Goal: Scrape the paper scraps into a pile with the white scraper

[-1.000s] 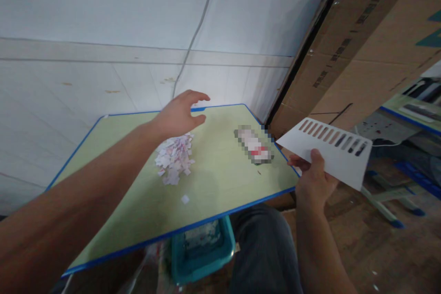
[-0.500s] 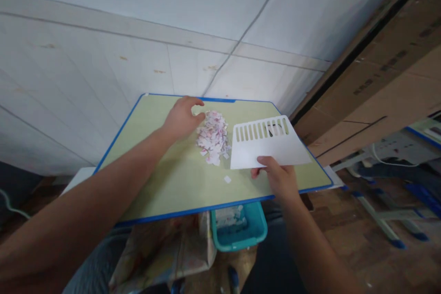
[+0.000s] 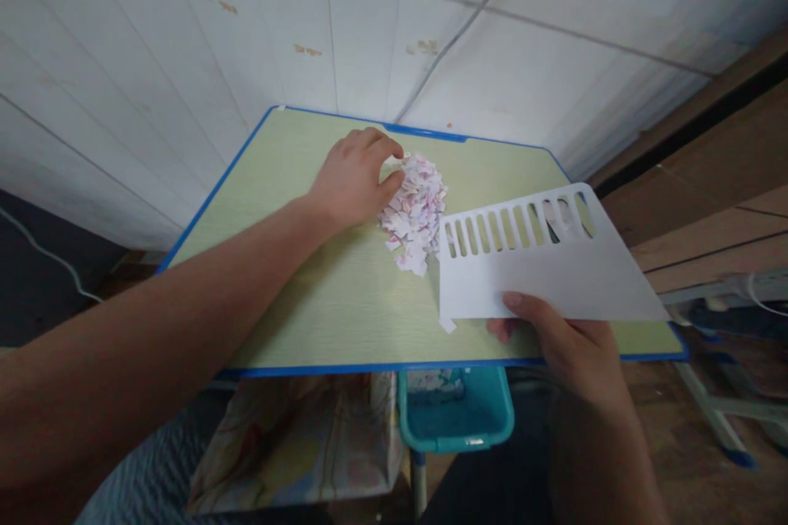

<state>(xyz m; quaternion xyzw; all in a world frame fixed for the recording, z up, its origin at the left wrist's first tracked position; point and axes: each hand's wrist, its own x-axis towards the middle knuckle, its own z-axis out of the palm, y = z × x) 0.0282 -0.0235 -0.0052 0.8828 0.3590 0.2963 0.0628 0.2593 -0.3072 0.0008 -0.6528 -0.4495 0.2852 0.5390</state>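
On the pale green tabletop lies a heap of small torn paper scraps, white with pink marks. My left hand is at the heap's left side, fingers curved and thumb apart, with nothing visible between them. My right hand grips the lower edge of a flat white sheet that has a row of long slots along its far side. The thumb is on top and the other fingers are underneath. The sheet's left edge comes close to the heap. One loose scrap shows at its lower left corner.
Blue edging runs round the tabletop. Below the front edge hangs a teal bin with paper bits in it, beside a patterned cloth. A white wall with a cable stands behind; cardboard is at the right.
The view has come closer to the tabletop. My left hand has stayed beside the heap, still open. My right hand keeps hold of the white sheet, whose corner now meets the loose scrap.
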